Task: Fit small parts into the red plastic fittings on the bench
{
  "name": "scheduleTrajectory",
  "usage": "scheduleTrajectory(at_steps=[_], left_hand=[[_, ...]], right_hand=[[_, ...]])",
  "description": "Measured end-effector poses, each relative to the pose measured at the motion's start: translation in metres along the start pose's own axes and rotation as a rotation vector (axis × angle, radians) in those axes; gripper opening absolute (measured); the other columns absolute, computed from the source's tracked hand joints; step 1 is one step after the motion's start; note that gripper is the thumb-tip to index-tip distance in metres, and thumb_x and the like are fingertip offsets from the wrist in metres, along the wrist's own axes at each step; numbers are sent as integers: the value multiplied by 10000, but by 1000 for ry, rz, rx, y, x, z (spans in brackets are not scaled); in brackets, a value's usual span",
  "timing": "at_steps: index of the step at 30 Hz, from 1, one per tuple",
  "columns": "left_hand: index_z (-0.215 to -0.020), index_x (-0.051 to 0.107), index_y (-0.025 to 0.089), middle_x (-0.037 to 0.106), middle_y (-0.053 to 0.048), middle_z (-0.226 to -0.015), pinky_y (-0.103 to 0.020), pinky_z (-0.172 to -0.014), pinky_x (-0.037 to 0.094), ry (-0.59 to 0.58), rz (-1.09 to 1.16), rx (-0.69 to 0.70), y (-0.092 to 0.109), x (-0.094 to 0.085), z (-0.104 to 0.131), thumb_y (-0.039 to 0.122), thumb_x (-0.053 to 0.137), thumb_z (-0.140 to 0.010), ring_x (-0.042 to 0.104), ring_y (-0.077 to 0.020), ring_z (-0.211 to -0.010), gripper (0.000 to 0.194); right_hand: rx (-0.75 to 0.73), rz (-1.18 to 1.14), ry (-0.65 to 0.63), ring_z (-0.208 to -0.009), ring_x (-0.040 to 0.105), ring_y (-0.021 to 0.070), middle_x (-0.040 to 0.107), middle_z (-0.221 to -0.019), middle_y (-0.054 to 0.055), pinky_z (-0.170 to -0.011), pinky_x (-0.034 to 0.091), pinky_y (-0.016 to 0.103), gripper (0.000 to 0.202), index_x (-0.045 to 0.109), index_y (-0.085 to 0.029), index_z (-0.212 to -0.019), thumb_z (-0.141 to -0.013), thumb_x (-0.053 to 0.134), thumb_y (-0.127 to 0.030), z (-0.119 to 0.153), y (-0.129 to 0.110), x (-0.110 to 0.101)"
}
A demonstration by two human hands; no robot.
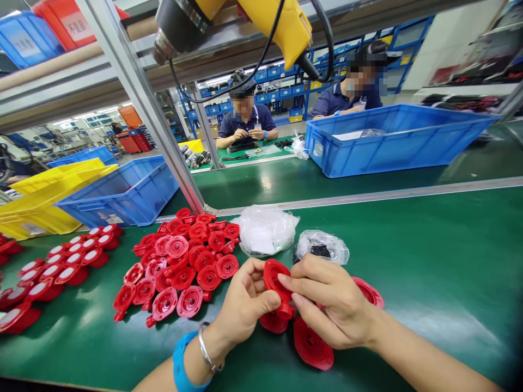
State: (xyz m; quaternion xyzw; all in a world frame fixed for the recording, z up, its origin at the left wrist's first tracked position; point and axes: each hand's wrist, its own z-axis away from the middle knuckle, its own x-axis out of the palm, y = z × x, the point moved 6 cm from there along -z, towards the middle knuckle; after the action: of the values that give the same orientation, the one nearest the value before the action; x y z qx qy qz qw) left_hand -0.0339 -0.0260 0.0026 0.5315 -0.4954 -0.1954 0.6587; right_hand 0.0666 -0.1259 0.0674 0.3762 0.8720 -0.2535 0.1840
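Observation:
My left hand (245, 302), wearing a silver bangle and a blue wristband, grips a red plastic round housing (274, 275) by its edge, fingers behind and thumb in front. My right hand (333, 302) has its thumb and fingers pinched together at the face of that housing; whatever they hold, if anything, is hidden. Below the hands a red housing (314, 344) lies on the green table, with another partly covered under the left hand. One more red housing (368, 291) shows behind my right hand.
Many loose red housings (190, 272) are heaped left of my hands, beside rows with white discs (53, 270). Clear plastic bags (265, 231) lie ahead. Blue bins (379, 155) and yellow bins (36, 204) stand around a metal post (143, 109). A yellow power driver (281, 27) hangs overhead. Two co-workers sit opposite.

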Motion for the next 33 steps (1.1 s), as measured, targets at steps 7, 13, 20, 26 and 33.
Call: scheduleTrajectory(at_steps=[7,13,20,26,33], left_hand=[[-917,551,151,653,-9,-848,-177,-663,509,73,-68,-67,-1,-1,3,368,933,-550,627,-86,-722,573],[-982,564,143,617,-20,-855,-213,-669,493,46,-230,-65,9,-12,-9,370,811,-687,596,-111,-734,447],[-1055,581,204,590,-55,-1036,-342,-752,533,-87,-1374,-226,44,-50,-12,215,498,-832,636,-186,-798,238],[-1166,620,255,576,-72,-1163,-450,-918,477,-189,-1664,-236,52,-55,1,149,499,-825,620,-280,-1016,377],[-1236,572,218,602,-91,-1114,-399,-742,535,98,-1977,-144,67,-44,7,214,437,-927,660,-264,-887,337]], right_hand=[[48,-88,-127,-601,436,151,549,-685,49,-547,325,312,199,640,-148,-859,-878,470,-46,-5,2,6],[30,-28,-124,-736,532,178,603,-843,90,-608,449,312,261,644,-127,-1088,-890,480,-85,4,15,15],[97,183,59,-851,629,192,648,-959,89,-750,538,320,197,688,-171,-1036,-888,564,-131,4,39,-13],[306,323,121,-751,634,167,661,-874,62,-663,522,288,152,722,-171,-878,-889,574,-208,7,76,-46],[508,394,-18,-668,601,149,663,-863,48,-679,510,302,206,732,-185,-840,-861,550,-280,23,112,-46]])
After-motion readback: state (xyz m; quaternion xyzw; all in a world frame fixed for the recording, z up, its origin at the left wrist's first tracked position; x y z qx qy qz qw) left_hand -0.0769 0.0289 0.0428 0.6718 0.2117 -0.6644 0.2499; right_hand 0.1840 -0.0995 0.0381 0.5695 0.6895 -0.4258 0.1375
